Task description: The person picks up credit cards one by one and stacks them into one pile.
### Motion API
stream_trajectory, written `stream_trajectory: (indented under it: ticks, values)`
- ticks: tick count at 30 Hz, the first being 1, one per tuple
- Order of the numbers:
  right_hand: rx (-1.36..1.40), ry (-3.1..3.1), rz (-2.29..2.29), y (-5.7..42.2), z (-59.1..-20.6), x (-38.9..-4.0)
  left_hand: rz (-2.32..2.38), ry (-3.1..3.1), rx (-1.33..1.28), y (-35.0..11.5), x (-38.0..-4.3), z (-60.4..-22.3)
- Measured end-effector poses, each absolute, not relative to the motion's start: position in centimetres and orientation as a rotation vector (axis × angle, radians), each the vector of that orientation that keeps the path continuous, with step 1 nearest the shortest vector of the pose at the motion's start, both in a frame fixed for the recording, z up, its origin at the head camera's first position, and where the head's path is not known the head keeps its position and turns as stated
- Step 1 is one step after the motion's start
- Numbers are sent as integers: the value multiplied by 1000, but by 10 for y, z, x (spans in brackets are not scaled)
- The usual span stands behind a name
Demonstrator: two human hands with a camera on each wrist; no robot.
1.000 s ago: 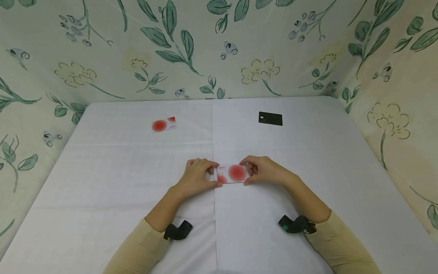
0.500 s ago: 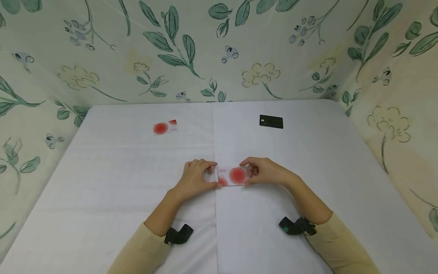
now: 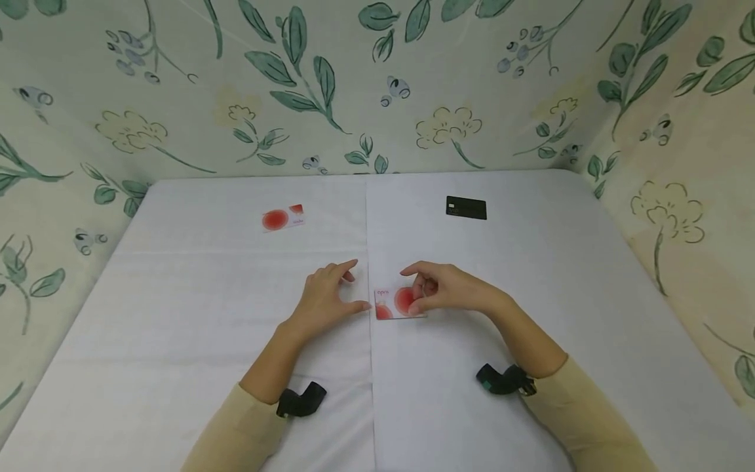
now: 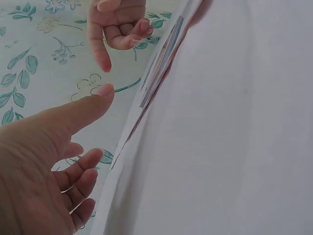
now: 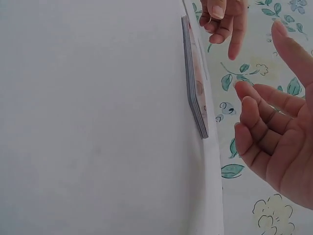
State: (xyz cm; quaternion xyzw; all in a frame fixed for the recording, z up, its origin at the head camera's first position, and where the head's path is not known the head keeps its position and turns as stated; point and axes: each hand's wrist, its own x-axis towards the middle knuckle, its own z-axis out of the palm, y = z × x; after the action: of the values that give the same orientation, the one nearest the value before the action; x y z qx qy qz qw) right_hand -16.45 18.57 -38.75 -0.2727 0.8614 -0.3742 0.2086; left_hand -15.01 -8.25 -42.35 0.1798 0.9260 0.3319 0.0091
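A neat stack of cards (image 3: 387, 303) lies flat near the middle of the white table, its top card white with red circles. In the right wrist view the stack's layered edges (image 5: 190, 73) line up. My left hand (image 3: 321, 295) is just left of the stack, thumb and index finger spread and holding nothing. My right hand (image 3: 451, 287) hovers at the stack's right end, covering part of the red circle in the head view. Its thumb and index finger are apart, and the right wrist view shows the fingers (image 5: 264, 122) loosely bent, away from the cards.
A white card with a red circle (image 3: 283, 218) lies at the back left of the table (image 3: 177, 295). At the back right is a black card (image 3: 466, 208) with a chip. A leaf-patterned cloth (image 3: 366, 85) hangs behind the table and along its sides.
Both hands held the ends of the card stack before. Now they have let go: the left has drawn back leftward, the right has lifted and shifted slightly over the stack, which stays put.
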Motion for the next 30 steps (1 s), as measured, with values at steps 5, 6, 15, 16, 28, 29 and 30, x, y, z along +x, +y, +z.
stream_trajectory:
  ticks: [5,6,15,16,28,29,30]
  values:
    - [-786,2414,-996,179,-377,-170,1059,2911,490,-90,-155,-420]
    - [-790,2417,-985,178,-375,-171,1070,2913,483,-92,-156,-420]
    - [-847,2428,-938,161,-361,-187,1111,2925,404,-111,-163,-415]
    - [-852,2428,-938,159,-359,-188,1111,2928,400,-112,-164,-415]
    - [-901,2527,-899,141,-347,-211,1168,2920,248,-127,-175,-410]
    - [-897,2534,-899,139,-346,-214,1180,2915,220,-129,-176,-409]
    - [-893,2543,-894,137,-346,-216,1187,2915,204,-132,-178,-408]
